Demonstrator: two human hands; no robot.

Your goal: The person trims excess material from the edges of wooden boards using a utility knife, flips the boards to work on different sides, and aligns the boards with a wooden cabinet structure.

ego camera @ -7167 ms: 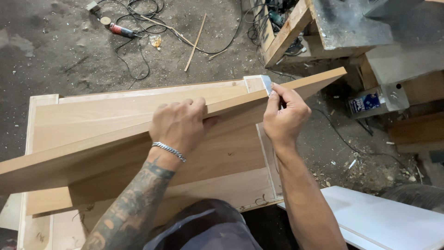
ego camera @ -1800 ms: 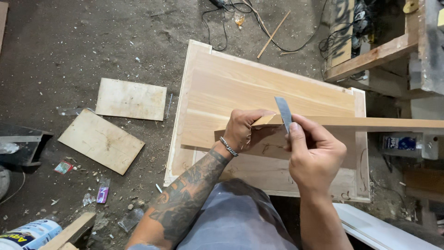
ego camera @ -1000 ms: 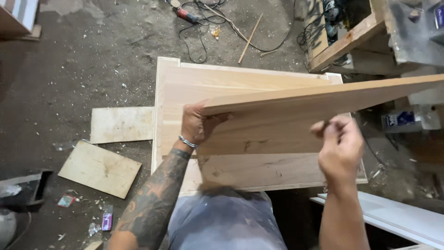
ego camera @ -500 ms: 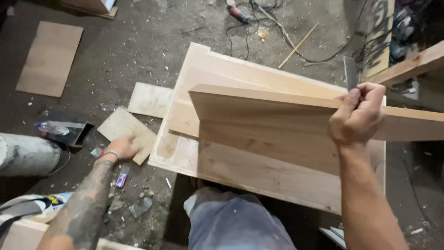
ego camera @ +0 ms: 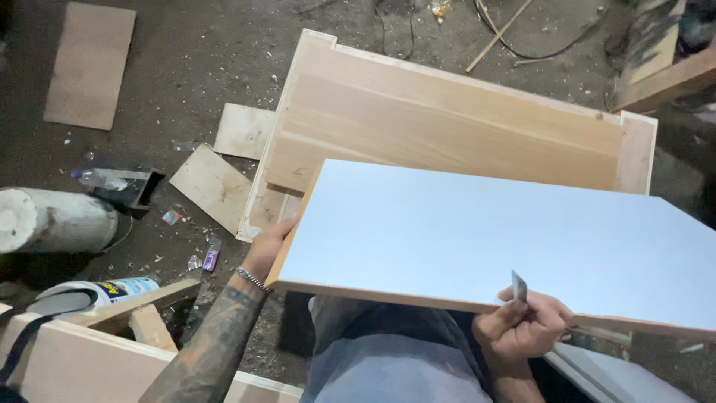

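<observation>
A large flat board (ego camera: 492,239) lies level in front of me, its white face up and its wooden edge showing along the near side. My left hand (ego camera: 270,246) grips the board's left end from below. My right hand (ego camera: 522,328) holds the near edge at the right and pinches a small thin blade-like piece (ego camera: 518,286) that sticks up above the edge. Under the board lies a wide wooden panel (ego camera: 447,119) with a raised frame.
Several wood offcuts (ego camera: 216,183) lie on the dirty floor at the left, with a larger sheet (ego camera: 89,63) at the top left. A grey cylinder (ego camera: 52,220) and a glue tube (ego camera: 119,287) lie at the left. Cables (ego camera: 507,45) run along the top.
The board has been turned over, so its white face is up. My left hand came back from the floor to the board's left end. My right hand moved to the near edge.
</observation>
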